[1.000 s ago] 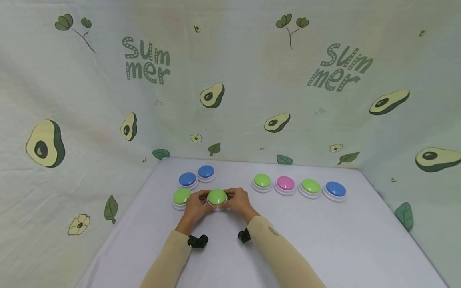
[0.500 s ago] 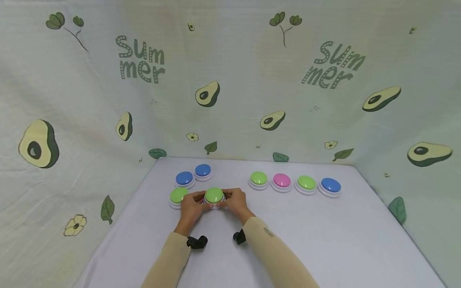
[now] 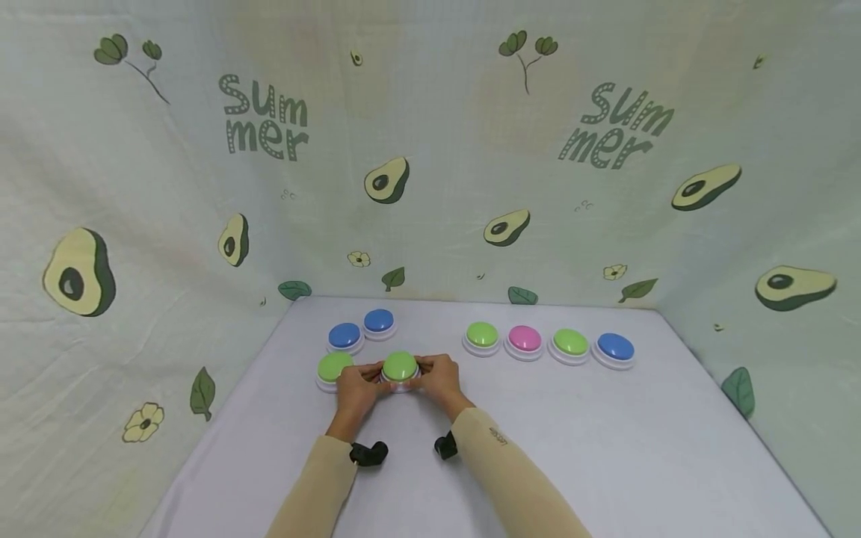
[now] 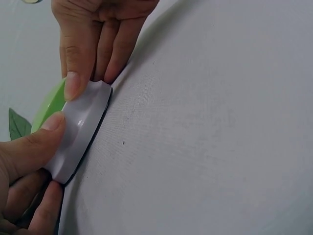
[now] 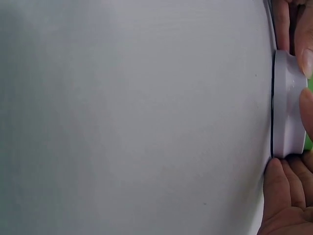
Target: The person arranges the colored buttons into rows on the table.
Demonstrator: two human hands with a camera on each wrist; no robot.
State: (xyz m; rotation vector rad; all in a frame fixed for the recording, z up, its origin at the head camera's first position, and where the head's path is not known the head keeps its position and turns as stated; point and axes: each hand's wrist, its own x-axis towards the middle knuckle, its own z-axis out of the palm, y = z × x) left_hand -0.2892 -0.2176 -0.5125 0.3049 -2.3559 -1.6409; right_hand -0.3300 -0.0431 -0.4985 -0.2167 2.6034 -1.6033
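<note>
Scarcely any shift this past second: my left hand (image 3: 358, 388) and right hand (image 3: 439, 379) keep fingers curled in, pinching the green-domed button (image 3: 400, 365) base-down on the white tabletop (image 3: 605, 448), so I judge it steadied, unreleased.

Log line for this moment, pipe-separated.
left hand: grips green push button | right hand: grips same button, opposite side | second green button: beside left hand | pink button: untouched
</note>
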